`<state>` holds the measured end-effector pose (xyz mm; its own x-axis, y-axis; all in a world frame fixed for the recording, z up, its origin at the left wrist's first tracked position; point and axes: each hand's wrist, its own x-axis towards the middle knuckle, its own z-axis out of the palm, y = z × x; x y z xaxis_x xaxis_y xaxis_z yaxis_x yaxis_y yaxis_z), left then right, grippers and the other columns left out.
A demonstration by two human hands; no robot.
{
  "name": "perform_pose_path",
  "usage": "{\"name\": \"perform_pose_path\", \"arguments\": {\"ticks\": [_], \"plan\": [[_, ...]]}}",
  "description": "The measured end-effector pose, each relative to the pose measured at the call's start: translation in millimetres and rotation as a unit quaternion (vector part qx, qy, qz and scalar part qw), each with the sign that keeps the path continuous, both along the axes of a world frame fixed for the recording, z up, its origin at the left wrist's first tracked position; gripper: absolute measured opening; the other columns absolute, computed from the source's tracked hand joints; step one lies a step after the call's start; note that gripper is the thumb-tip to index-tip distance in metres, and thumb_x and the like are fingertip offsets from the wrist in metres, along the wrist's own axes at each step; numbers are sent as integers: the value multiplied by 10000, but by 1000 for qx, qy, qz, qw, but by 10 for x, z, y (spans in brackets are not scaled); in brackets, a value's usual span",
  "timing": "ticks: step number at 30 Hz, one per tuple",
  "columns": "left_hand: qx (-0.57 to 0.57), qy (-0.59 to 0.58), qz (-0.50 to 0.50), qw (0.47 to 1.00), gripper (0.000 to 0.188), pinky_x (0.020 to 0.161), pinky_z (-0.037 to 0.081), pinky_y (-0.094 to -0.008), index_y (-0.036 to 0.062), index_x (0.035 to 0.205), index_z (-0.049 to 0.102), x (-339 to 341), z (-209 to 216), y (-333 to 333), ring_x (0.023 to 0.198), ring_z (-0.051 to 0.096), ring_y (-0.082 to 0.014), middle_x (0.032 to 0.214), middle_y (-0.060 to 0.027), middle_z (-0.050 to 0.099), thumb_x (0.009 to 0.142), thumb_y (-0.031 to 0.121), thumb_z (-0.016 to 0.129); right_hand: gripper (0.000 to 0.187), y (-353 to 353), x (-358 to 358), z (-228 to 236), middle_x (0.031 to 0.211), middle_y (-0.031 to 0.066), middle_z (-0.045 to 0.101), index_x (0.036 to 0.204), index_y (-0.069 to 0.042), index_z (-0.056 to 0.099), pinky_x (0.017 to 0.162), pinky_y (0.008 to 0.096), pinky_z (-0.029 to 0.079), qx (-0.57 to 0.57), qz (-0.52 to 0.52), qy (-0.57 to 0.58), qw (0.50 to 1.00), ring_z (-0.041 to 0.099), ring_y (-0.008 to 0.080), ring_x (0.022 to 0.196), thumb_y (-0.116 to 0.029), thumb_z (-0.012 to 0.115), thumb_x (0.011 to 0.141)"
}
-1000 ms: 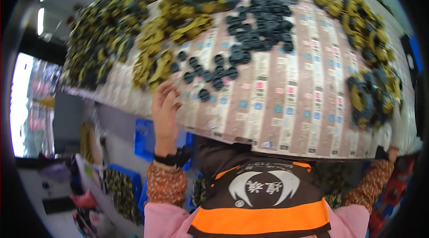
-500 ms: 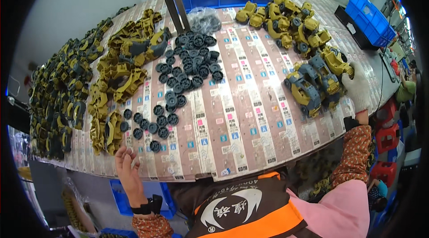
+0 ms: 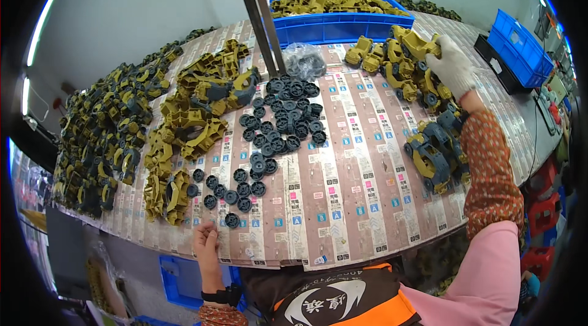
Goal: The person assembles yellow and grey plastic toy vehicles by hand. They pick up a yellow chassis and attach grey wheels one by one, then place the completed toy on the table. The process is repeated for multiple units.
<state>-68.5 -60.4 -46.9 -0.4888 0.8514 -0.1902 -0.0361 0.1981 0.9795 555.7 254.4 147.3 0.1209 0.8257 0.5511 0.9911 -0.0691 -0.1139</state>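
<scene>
R hand (image 3: 452, 67) moved up, grip closed on yellow toy truck (image 3: 418, 44); L hand (image 3: 206, 244) open at table edge (image 3: 269, 258)

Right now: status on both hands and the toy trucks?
Left hand bare, at table edge beside loose black wheels. Right hand, gloved, gripping a yellow toy truck atop the far pile. Nothing in the way.

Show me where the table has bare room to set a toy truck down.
The widest free patch is the table front centre, bordered by the black wheels on its left and the grey-and-yellow trucks on its right. The left side is crowded with yellow parts; the far right, where the right hand grips a yellow truck, is packed too.
</scene>
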Motion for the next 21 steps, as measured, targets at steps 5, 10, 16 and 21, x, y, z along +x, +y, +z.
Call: {"name": "perform_pose_path", "arguments": {"ticks": [5, 10, 16, 21], "plan": [[28, -2, 1, 1000, 248, 865, 491, -270, 87, 1295, 649, -29, -97, -198, 1068, 618, -111, 1168, 3, 668, 1049, 114, 631, 535, 695, 50, -351, 1215, 269, 706, 1412, -70, 549, 969, 551, 541, -46, -5, -27, 999, 673, 467, 1161, -221, 706, 924], [-2, -21, -29, 999, 309, 901, 512, -287, 97, 1343, 636, -66, 4, -153, 1123, 639, -141, 1218, -20, 671, 1061, 220, 647, 619, 778, 374, -639, 1278, 287, 673, 1484, -43, 524, 1025, 536, 528, -50, 68, -92, 992, 646, 485, 1197, -107, 665, 884], [36, 87, -3, 996, 250, 781, 484, -258, 118, 1304, 644, -387, 189, 310, 1032, 622, -81, 1172, 8, 684, 1070, 193, 604, 654, 441, 114, -393, 1526, 225, 551, 1562, -103, 470, 1057, 461, 535, -89, 113, -103, 984, 635, 415, 1281, -86, 664, 937], [91, 204, -31, 974, 259, 818, 512, -289, 82, 1277, 677, -551, 310, 997, 1020, 650, -98, 1158, 5, 719, 1042, 185, 638, 546, -659, -1092, -49, 1551, 184, 558, 1479, -67, 566, 1110, 419, 512, -67, 263, -84, 959, 620, 372, 1335, -76, 694, 948]]}}
